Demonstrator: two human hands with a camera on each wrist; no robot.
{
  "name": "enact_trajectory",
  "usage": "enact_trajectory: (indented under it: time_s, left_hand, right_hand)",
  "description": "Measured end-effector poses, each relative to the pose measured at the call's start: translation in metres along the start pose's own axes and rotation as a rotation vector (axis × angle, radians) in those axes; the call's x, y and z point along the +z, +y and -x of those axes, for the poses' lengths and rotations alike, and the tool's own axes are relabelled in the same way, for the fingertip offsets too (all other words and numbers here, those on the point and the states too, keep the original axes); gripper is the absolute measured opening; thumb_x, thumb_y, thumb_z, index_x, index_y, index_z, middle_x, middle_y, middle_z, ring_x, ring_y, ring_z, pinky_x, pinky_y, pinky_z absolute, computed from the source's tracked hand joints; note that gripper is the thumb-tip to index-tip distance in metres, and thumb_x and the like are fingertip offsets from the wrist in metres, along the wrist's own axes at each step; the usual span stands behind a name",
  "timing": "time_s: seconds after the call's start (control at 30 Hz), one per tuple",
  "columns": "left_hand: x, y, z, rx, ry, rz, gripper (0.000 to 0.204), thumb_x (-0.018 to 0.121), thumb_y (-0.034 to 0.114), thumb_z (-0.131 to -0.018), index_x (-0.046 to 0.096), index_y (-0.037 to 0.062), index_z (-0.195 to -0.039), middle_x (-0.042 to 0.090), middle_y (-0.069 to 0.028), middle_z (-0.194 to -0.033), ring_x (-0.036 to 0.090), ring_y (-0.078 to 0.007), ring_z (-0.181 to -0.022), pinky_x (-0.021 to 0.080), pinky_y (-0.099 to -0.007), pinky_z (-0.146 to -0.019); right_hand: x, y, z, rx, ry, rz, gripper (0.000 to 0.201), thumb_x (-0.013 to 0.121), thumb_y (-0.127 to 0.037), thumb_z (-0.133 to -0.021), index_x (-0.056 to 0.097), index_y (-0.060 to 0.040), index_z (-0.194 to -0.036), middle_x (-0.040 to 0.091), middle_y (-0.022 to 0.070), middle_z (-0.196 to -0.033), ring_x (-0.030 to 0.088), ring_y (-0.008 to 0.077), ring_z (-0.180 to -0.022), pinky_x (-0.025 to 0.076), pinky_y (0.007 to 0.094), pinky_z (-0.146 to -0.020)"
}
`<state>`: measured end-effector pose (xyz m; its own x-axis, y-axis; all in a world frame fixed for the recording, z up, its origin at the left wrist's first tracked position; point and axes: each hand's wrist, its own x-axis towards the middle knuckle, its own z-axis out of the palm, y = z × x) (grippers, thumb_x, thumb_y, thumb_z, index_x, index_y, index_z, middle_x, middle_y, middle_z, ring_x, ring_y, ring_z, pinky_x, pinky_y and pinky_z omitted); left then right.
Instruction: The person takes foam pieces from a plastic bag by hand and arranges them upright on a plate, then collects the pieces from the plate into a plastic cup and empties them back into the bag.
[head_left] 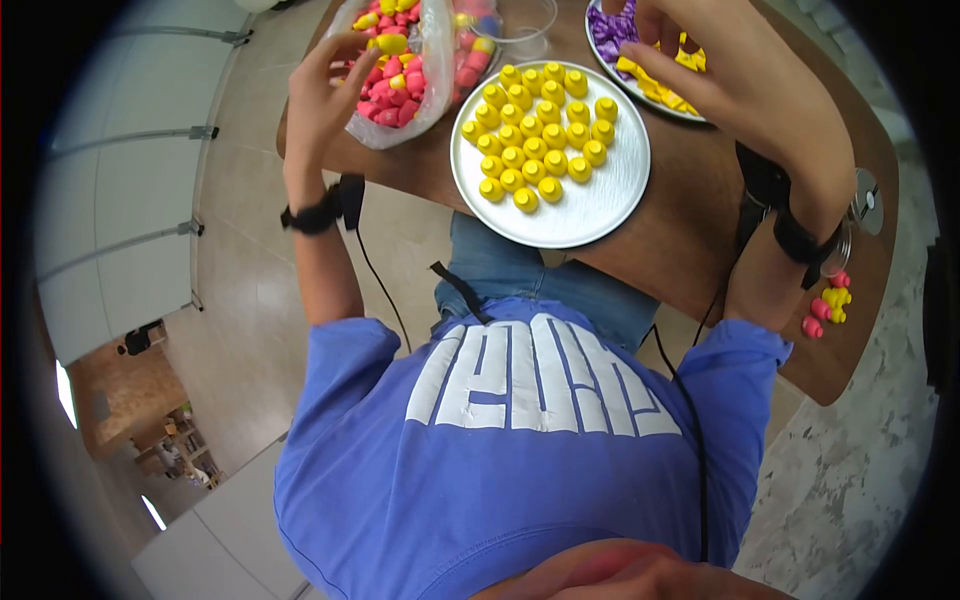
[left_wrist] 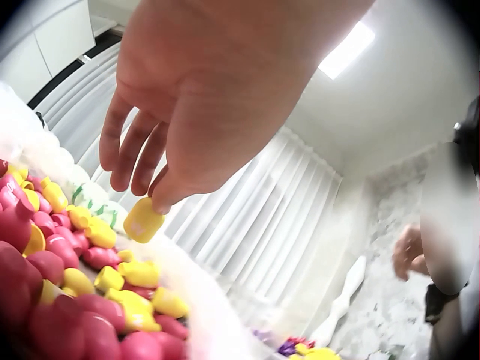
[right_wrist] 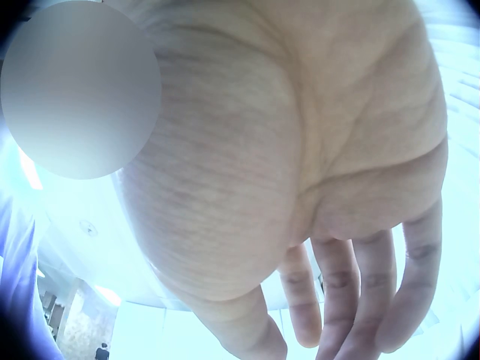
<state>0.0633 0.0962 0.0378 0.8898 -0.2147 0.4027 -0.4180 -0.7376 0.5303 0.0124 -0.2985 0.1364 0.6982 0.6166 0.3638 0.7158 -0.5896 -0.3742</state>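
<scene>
On the left, my left hand [head_left: 322,92] hangs over the clear bag [head_left: 432,95] of pink and yellow caps, thumb and fingertips pinching one yellow cap [left_wrist: 143,220] just above the heap. I judge this the picking step: a yellow piece lifted out, which next wants carrying across to the white plate [head_left: 600,205], where yellow caps [head_left: 540,130] already stand in close rows, and setting down at the free edge of the rows. Further right, my right hand [head_left: 745,85] rests with relaxed, straight fingers on a second plate [head_left: 640,92] of purple and yellow pieces, gripping nothing I can see. All this sits on a brown wooden table [head_left: 690,230]; a few loose caps [head_left: 828,305] lie near its right edge, with pale tiled floor [head_left: 240,300] below.
</scene>
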Motion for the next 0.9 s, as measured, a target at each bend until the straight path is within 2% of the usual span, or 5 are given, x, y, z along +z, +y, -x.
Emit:
enact_trajectory:
  time_s: [0.2, 0.5, 0.6, 0.77, 0.9]
  left_hand:
    - [-0.002, 0.076, 0.080, -0.081, -0.274, 0.121, 0.021, 0.077, 0.010, -0.093, 0.071, -0.0009, -0.110, 0.074, -0.0102, -0.093, 0.070, -0.0152, -0.084, 0.056, -0.0304, -0.076]
    - [0.039, 0.070, 0.089, -0.073, -0.382, 0.023, 0.021, 0.071, 0.004, -0.092, 0.066, -0.0014, -0.112, 0.070, -0.0138, -0.087, 0.069, -0.0223, -0.079, 0.056, -0.0323, -0.071]
    - [0.032, 0.076, 0.079, -0.038, -0.432, 0.009, 0.023, 0.073, 0.006, -0.089, 0.067, -0.0014, -0.110, 0.071, -0.0175, -0.088, 0.071, -0.0305, -0.083, 0.056, -0.0390, -0.075]
    - [0.000, 0.060, 0.043, -0.027, -0.504, 0.122, 0.025, 0.074, 0.006, -0.089, 0.065, -0.0014, -0.111, 0.071, -0.0142, -0.086, 0.071, -0.0259, -0.082, 0.056, -0.0368, -0.075]
    - [-0.011, 0.007, -0.020, 0.029, -0.275, -0.095, 0.027, 0.076, 0.012, -0.090, 0.068, -0.0019, -0.112, 0.072, -0.0100, -0.089, 0.071, -0.0198, -0.083, 0.056, -0.0322, -0.076]
  right_hand:
    - [0.006, 0.000, -0.005, -0.019, -0.028, 0.086, 0.017, 0.066, -0.012, -0.091, 0.058, -0.0001, -0.100, 0.065, 0.0188, -0.084, 0.066, 0.0362, -0.081, 0.051, 0.0416, -0.073]
    - [0.000, -0.013, -0.006, 0.005, -0.098, 0.034, 0.020, 0.067, -0.011, -0.089, 0.060, 0.0005, -0.104, 0.066, 0.0179, -0.090, 0.066, 0.0328, -0.083, 0.052, 0.0396, -0.075]
    - [0.017, 0.025, -0.002, -0.089, -0.006, -0.130, 0.035, 0.070, -0.005, -0.089, 0.061, -0.0018, -0.123, 0.063, 0.0114, -0.085, 0.062, 0.0251, -0.077, 0.051, 0.0364, -0.070]
    - [0.010, 0.023, 0.001, -0.031, 0.003, -0.128, 0.035, 0.071, -0.005, -0.089, 0.061, -0.0015, -0.122, 0.064, 0.0118, -0.086, 0.063, 0.0254, -0.077, 0.051, 0.0367, -0.069]
    - [0.012, 0.023, 0.003, -0.022, 0.049, -0.150, 0.013, 0.065, -0.012, -0.093, 0.063, -0.0055, -0.104, 0.069, 0.0147, -0.092, 0.068, 0.0300, -0.084, 0.052, 0.0407, -0.076]
